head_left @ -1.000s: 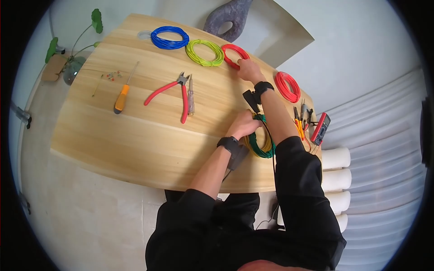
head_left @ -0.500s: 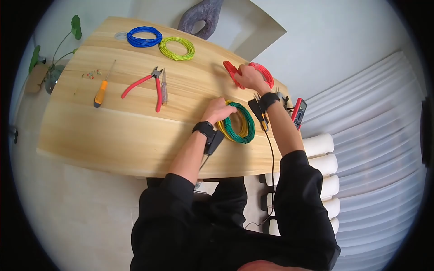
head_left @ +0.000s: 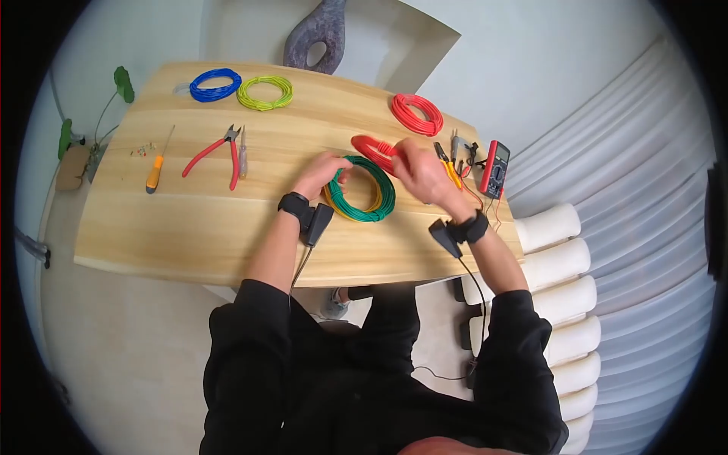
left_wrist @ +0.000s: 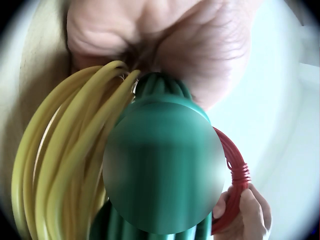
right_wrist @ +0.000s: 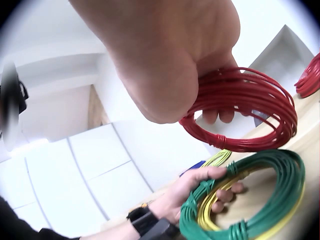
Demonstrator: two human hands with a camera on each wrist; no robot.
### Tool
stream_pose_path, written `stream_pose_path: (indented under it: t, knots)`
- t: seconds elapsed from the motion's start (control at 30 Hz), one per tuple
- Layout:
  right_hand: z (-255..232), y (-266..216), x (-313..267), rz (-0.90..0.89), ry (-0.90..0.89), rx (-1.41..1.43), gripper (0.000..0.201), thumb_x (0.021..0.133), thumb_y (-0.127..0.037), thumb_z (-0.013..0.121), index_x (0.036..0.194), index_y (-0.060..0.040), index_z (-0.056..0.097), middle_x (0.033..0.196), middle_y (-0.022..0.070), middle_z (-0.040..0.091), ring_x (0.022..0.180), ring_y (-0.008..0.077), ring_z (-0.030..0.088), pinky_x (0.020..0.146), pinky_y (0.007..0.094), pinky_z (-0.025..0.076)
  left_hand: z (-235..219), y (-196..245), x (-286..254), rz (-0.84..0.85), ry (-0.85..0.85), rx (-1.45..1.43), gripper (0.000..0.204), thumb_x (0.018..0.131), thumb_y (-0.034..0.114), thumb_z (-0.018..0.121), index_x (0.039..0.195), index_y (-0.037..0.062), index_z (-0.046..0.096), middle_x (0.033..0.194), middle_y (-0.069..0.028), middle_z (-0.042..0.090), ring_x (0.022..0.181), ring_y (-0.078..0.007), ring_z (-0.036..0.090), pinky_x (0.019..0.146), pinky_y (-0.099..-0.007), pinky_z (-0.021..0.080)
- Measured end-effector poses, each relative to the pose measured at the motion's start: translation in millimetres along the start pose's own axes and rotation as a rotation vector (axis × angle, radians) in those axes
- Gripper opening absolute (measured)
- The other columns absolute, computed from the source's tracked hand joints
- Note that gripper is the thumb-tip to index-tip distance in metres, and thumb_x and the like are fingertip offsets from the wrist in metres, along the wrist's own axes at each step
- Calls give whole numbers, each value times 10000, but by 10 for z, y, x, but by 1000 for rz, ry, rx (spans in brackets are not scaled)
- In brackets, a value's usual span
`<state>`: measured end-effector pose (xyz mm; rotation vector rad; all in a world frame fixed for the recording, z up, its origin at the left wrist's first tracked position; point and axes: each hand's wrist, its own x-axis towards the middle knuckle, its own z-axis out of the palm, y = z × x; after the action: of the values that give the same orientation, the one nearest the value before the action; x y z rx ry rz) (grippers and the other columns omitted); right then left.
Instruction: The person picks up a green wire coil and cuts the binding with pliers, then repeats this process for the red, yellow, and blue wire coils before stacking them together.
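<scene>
My left hand grips a green wire coil together with a yellow coil lying against it. In the right wrist view, the left thumb lies on top of the green coil and the fingers curl through both rings. My right hand holds a red wire coil just beside and above the green one. The right wrist view shows the right fingers curled through that red coil, which hangs tilted over the green one.
Another red coil lies at the back right, near probes and a multimeter. Blue and yellow-green coils are at the back left. Cutters, a clear-handled screwdriver and an orange screwdriver lie left.
My right hand has lifted the red coil from the back row and brought it toward the green one. The left hand has raised the green and yellow coils and shifted left.
</scene>
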<state>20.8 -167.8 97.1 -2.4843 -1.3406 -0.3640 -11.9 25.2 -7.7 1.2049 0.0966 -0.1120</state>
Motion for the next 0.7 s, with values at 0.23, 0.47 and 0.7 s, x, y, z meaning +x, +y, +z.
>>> stream_pose_path:
  t: [0.23, 0.47, 0.7]
  knots:
    - [479, -300, -391, -134, -13, 151, 229, 804, -151, 568, 941, 4, 467, 760, 188, 546, 670, 363, 556, 574, 415, 452, -26, -2, 55, -72, 57, -76, 194, 881, 179, 429, 917, 39, 558, 718, -38, 573, 608, -108, 547, 517, -269, 499]
    - [708, -351, -388, -155, 27, 196, 374, 749, -267, 631, 958, -1, 470, 741, 168, 533, 685, 352, 548, 583, 404, 442, -86, -157, 234, -44, 195, -261, 298, 915, 255, 390, 929, 36, 592, 801, -69, 608, 667, -125, 553, 555, -262, 481]
    - [832, -336, -322, -100, -19, 102, 460, 651, -345, 696, 908, -26, 486, 674, 123, 525, 662, 316, 552, 544, 392, 430, -19, -12, 125, 4, 157, -138, 334, 838, 380, 563, 958, 69, 584, 859, -21, 598, 760, -111, 551, 629, -239, 455]
